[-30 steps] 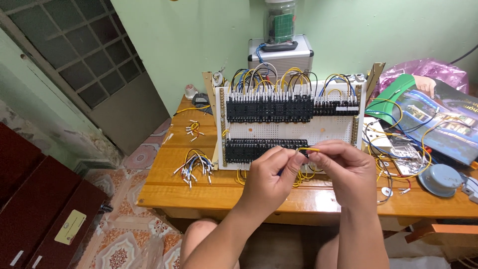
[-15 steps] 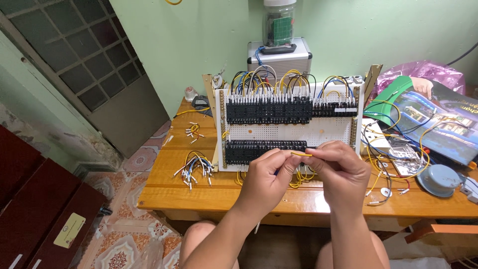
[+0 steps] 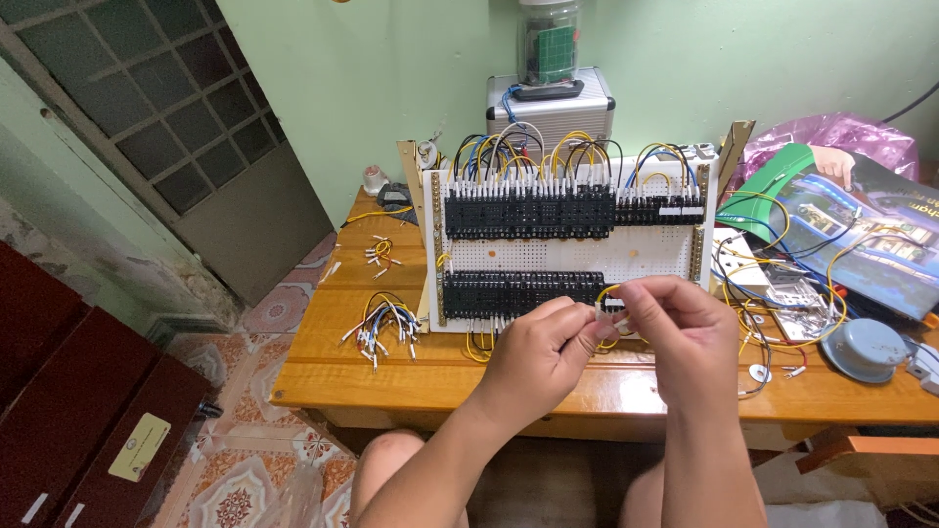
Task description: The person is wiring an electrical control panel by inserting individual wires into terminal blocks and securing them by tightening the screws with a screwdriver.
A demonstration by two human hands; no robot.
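Both forearms come up from the bottom of the view and the hands meet right in front of the lower right part of the white perforated panel [image 3: 587, 256], which stands upright on the wooden table [image 3: 411, 367]. The left hand [image 3: 541, 354] is curled into a loose fist shape, knuckles up, with thumb and forefinger pinched together on the end of a short yellow jumper wire [image 3: 606, 293]. The right hand [image 3: 682, 328] sits just beside it, back of the hand toward the camera, wrist bent a bit, fingers bunched and pinching the same wire from the other side, so the fingertips of both hands are basically touching. The wire arcs up in a little loop between them, right at the end of the lower row of black terminal blocks [image 3: 518, 291]; can't tell if its end is actually in a block or not. The upper row of black blocks [image 3: 533, 211] has loads of yellow, blue, black and white wires looping over the top. A bundle of spare jumper wires [image 3: 383, 323] lies on the table left of the panel, and a round grey part [image 3: 865, 348] is off to the right near some loose wires.
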